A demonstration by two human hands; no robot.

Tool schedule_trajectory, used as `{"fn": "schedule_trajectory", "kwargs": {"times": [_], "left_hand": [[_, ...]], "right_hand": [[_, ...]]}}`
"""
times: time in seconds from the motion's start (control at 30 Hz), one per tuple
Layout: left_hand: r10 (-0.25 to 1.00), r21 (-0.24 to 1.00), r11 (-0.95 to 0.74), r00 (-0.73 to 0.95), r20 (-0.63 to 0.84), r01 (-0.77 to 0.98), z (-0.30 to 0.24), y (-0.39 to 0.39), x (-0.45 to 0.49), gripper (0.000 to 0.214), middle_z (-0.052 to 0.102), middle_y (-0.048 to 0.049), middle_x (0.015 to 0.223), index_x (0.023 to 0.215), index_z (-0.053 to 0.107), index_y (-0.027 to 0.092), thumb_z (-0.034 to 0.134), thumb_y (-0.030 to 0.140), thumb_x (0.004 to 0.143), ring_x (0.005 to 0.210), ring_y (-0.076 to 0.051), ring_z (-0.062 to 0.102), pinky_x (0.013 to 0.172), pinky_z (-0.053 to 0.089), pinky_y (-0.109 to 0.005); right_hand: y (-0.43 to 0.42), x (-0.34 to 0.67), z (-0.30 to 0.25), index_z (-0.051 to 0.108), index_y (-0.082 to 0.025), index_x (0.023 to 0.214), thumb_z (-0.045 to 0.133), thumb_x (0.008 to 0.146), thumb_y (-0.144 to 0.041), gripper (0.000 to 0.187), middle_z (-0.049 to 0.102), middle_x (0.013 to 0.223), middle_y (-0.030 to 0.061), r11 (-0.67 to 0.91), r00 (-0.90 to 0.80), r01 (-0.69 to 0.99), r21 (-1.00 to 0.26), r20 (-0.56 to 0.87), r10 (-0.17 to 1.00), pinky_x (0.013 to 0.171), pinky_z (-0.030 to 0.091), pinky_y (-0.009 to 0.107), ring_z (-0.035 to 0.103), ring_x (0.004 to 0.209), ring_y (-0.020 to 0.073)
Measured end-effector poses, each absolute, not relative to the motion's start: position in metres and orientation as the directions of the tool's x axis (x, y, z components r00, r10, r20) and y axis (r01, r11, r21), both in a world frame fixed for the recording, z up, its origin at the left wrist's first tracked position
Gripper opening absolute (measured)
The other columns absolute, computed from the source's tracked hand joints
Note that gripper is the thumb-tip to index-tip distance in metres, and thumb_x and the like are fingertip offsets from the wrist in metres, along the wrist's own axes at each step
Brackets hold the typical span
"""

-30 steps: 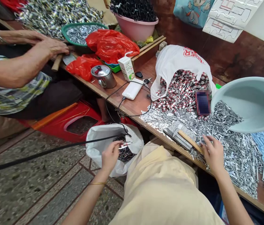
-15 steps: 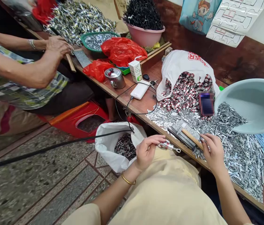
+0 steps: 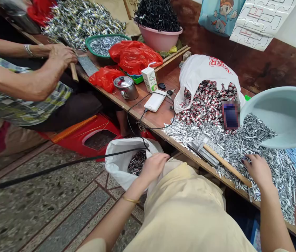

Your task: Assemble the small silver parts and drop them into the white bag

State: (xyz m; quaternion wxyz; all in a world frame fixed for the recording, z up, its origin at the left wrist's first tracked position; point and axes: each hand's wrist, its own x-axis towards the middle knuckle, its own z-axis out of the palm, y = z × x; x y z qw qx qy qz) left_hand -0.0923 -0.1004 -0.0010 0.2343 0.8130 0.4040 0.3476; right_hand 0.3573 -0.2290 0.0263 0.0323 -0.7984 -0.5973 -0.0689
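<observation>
My left hand (image 3: 153,169) is over the right rim of a white woven sack (image 3: 115,164), its back toward me. Its fingers lie close together and point right; whatever they may hold is hidden. Inside the sack are many dark reddish metal pieces (image 3: 136,162). At the bench's front edge my right hand (image 3: 259,171) hovers low over a heap of small silver metal parts (image 3: 276,182), thumb and fingers slightly apart with nothing visible between them. Left of it lies a hammer (image 3: 226,164), its head resting on a flat metal block (image 3: 208,150).
A white plastic bag (image 3: 205,68) spills red-and-silver hooked pieces (image 3: 211,105) behind the heap. A pale basin (image 3: 284,115) leans at right. A power bank (image 3: 155,101) with a black cable, a steel mug (image 3: 125,87) and a drink carton (image 3: 149,79) stand left. Another person's hands (image 3: 62,56) work further left.
My left hand has moved left toward the sack; the silver-and-red hooked piece it held is out of sight. My right hand has left the hammer handle's end and moved right over the silver parts.
</observation>
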Motion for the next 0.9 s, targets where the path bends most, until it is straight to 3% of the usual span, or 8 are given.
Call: {"fn": "schedule_trajectory", "kwargs": {"times": [0.07, 0.17, 0.27, 0.37, 0.57, 0.7, 0.9], "left_hand": [[0.694, 0.59, -0.696, 0.594, 0.407, 0.409, 0.004, -0.084, -0.056, 0.024, 0.072, -0.0058, 0.084, 0.094, 0.072, 0.021, 0.048, 0.025, 0.098, 0.08, -0.018, 0.066, 0.077, 0.056, -0.032], [0.763, 0.554, -0.642, 0.511, 0.396, 0.53, 0.022, -0.038, -0.001, 0.025, 0.07, -0.008, 0.092, 0.097, 0.07, 0.019, 0.046, 0.02, 0.099, 0.091, -0.021, 0.064, 0.085, 0.053, -0.036], [0.84, 0.489, -0.542, 0.462, 0.286, 0.683, 0.037, 0.014, 0.046, 0.017, 0.066, -0.0138, 0.105, 0.1, 0.069, 0.014, 0.055, 0.02, 0.094, 0.105, -0.028, 0.06, 0.096, 0.049, -0.043], [0.87, 0.425, -0.493, 0.442, 0.218, 0.76, 0.039, 0.045, 0.083, 0.025, 0.061, -0.0188, 0.113, 0.104, 0.066, 0.009, 0.067, 0.029, 0.088, 0.113, -0.034, 0.055, 0.099, 0.046, -0.046], [0.813, 0.4, -0.582, 0.52, 0.262, 0.708, 0.021, 0.049, 0.089, 0.019, 0.059, -0.0147, 0.114, 0.102, 0.062, 0.013, 0.067, 0.026, 0.089, 0.111, -0.031, 0.053, 0.096, 0.046, -0.043], [0.812, 0.378, -0.584, 0.506, 0.293, 0.719, 0.015, 0.044, 0.073, 0.013, 0.057, -0.0139, 0.116, 0.102, 0.063, 0.015, 0.063, 0.019, 0.089, 0.112, -0.031, 0.051, 0.094, 0.046, -0.043], [0.794, 0.295, -0.606, 0.536, 0.288, 0.739, 0.015, 0.051, 0.083, 0.012, 0.058, -0.0184, 0.11, 0.095, 0.066, 0.012, 0.063, 0.022, 0.089, 0.11, -0.034, 0.052, 0.087, 0.047, -0.046]], "right_hand": [[-0.216, 0.365, 0.019, 0.07, -0.016, 0.098, 0.051, 0.093, -0.038, 0.029, 0.069, 0.094, 0.0159, -0.328, 0.325, 0.941, 0.078, 0.048, 0.944, 0.078, 0.043, 0.04, 0.06, 0.088, 0.031], [-0.201, 0.369, 0.014, 0.067, -0.018, 0.086, 0.055, 0.089, -0.036, 0.021, 0.069, 0.089, 0.0129, -0.364, 0.364, 0.931, 0.022, -0.005, 0.931, 0.076, 0.042, 0.037, 0.06, 0.086, 0.0292], [-0.195, 0.367, 0.013, 0.065, -0.021, 0.079, 0.052, 0.089, -0.035, 0.021, 0.07, 0.086, 0.0108, -0.382, 0.385, 0.922, -0.066, 0.022, 0.923, 0.072, 0.041, 0.036, 0.06, 0.085, 0.028], [-0.196, 0.362, 0.014, 0.065, -0.021, 0.078, 0.048, 0.089, -0.038, 0.026, 0.071, 0.087, 0.0115, -0.386, 0.404, 0.908, -0.161, 0.093, 0.91, 0.072, 0.042, 0.036, 0.061, 0.086, 0.0281], [-0.218, 0.364, 0.017, 0.067, -0.021, 0.085, 0.052, 0.086, -0.054, 0.036, 0.074, 0.085, 0.0106, -0.474, 0.572, 0.753, -0.456, 0.098, 0.814, 0.07, 0.047, 0.036, 0.066, 0.076, 0.0258], [-0.221, 0.356, 0.022, 0.069, -0.02, 0.1, 0.059, 0.084, -0.055, 0.04, 0.076, 0.09, 0.0102, -0.393, 0.602, 0.643, -0.658, 0.117, 0.79, 0.075, 0.053, 0.037, 0.069, 0.079, 0.0245], [-0.182, 0.315, 0.029, 0.074, -0.019, 0.109, 0.054, 0.091, -0.046, 0.039, 0.075, 0.108, 0.0127, -0.188, 0.506, 0.634, -0.75, 0.219, 0.834, 0.088, 0.055, 0.043, 0.07, 0.095, 0.0256]]}}
